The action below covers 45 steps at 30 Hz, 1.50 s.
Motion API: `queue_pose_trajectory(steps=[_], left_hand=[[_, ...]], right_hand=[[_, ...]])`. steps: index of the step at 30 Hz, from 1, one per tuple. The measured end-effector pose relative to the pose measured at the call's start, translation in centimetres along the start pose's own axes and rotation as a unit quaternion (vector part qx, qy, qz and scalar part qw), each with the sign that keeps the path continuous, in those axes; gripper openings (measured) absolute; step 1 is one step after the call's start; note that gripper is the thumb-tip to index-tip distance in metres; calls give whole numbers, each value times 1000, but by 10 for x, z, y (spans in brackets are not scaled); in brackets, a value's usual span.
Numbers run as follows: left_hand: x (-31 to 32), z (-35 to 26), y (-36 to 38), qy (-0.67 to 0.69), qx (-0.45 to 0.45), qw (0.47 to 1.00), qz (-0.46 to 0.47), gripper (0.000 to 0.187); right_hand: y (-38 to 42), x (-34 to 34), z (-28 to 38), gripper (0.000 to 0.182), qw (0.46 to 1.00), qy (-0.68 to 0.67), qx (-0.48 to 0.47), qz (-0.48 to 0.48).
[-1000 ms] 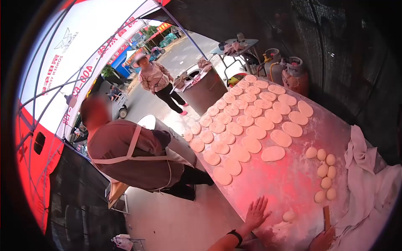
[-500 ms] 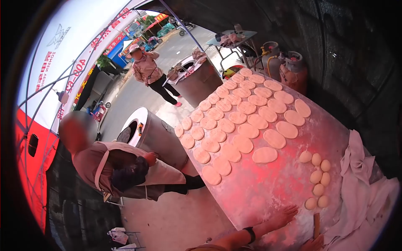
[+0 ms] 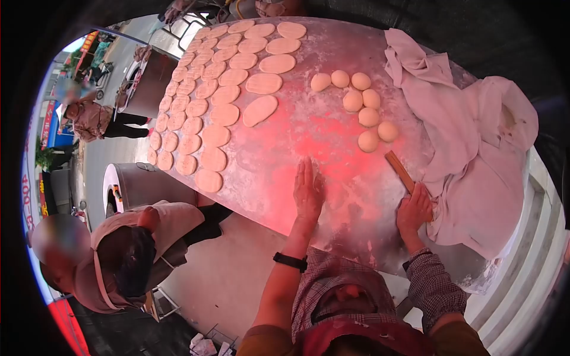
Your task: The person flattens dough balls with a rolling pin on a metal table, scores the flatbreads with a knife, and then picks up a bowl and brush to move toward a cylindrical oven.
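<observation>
My left hand (image 3: 309, 193) is open, fingers stretched out, over the floured metal table (image 3: 350, 213) at its near side. Closed around the near end of a wooden stick (image 3: 399, 171) is my right hand (image 3: 415, 209), beside the cloth. The stick's far end points toward several round dough balls (image 3: 369, 117), grouped just beyond it. Flat oval dough pieces (image 3: 225, 114) lie in rows over the far left part of the table, with one longer oval (image 3: 260, 111) at the near end.
A crumpled pale cloth (image 3: 469, 172) covers the table's right side. To the left, a co-worker in an apron (image 3: 178, 222) stands near a metal drum oven (image 3: 148, 183). Another person (image 3: 89, 121) is farther off by a second drum (image 3: 155, 83). White steps (image 3: 525, 219) are at right.
My view has swung down and to the right, bringing both forearms and the cloth more fully into sight. The dough pieces and the dough balls keep their arrangement on the table.
</observation>
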<state>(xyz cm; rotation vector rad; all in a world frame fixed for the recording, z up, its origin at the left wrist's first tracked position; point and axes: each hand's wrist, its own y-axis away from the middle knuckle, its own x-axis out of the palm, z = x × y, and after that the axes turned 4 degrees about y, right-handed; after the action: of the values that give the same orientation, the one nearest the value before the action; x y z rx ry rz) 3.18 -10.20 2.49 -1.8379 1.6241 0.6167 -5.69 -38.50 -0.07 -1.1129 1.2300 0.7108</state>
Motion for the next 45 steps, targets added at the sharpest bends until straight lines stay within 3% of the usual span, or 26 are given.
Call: queue_pose_trajectory(steps=[1,3,4,5,7,9,11,14,15,17,18,19,22,23,25,26,27,29,30,33,34,36,37,40,42,45], left_hand=[[-8,9,-7,3,2,1000,3,56],[-13,27,-16,-230,134,961,79,54],[5,34,-16,-198,76,977,30,51],[21,28,-4,-190,73,978,42,51],[51,6,18,-74,130,988,46,48],[56,-11,44,-28,215,963,161,45],[47,-2,33,15,195,970,141,41],[29,32,-4,-68,48,996,-28,41],[29,31,-2,-72,47,996,-32,41],[29,20,13,47,87,993,61,44],[16,13,23,146,82,971,168,41],[8,19,22,144,82,973,162,41],[-18,59,3,-102,0,989,110,51],[-20,57,-2,-102,0,988,114,51],[-15,42,-12,-3,31,999,33,53],[6,38,-5,-50,56,991,108,55],[26,34,8,-137,112,978,114,58],[43,7,13,-197,88,964,157,61],[35,2,13,-192,90,963,163,61],[-8,-5,6,32,-27,993,114,64],[-28,1,1,61,-82,992,69,64],[-54,26,-2,36,-62,996,-50,64],[-62,28,-2,36,-66,996,-42,64],[-62,36,-18,-114,34,987,110,65],[-36,63,-39,-155,36,978,131,65],[-15,75,-92,-185,29,973,132,65]], right_hand=[[0,1,0,50,1000,4,3,-1],[1,3,3,51,1000,-2,6,6],[0,5,4,51,1000,7,10,9],[-1,2,3,51,1000,-3,9,9],[-1,0,1,52,1000,-10,2,10],[0,1,5,52,1000,1,4,4],[-1,-3,3,53,1000,-1,-4,7],[-3,0,2,53,1000,-7,-5,5],[0,2,0,54,1000,-3,-5,8],[2,4,0,54,1000,2,-4,13],[1,4,-1,53,1000,-1,-4,13],[2,4,-1,53,1000,-3,-3,14],[2,3,1,52,1000,-2,1,18],[6,0,0,52,1000,-1,3,21],[3,1,1,50,1000,0,1,16],[1,2,2,50,1000,1,0,14],[2,2,3,49,1000,-3,-4,-4],[4,0,3,48,1000,-1,-4,-22],[4,-1,2,46,1000,-1,1,-3],[15,-20,-1,44,998,-56,-21,21],[19,-29,5,44,992,-119,-44,16],[21,-67,47,43,970,-199,-89,107],[17,-73,71,43,955,-227,-155,112],[-6,-42,139,51,900,-257,-317,154],[-47,-30,178,56,907,-207,-344,126],[-96,-6,210,61,936,-166,-290,113]])
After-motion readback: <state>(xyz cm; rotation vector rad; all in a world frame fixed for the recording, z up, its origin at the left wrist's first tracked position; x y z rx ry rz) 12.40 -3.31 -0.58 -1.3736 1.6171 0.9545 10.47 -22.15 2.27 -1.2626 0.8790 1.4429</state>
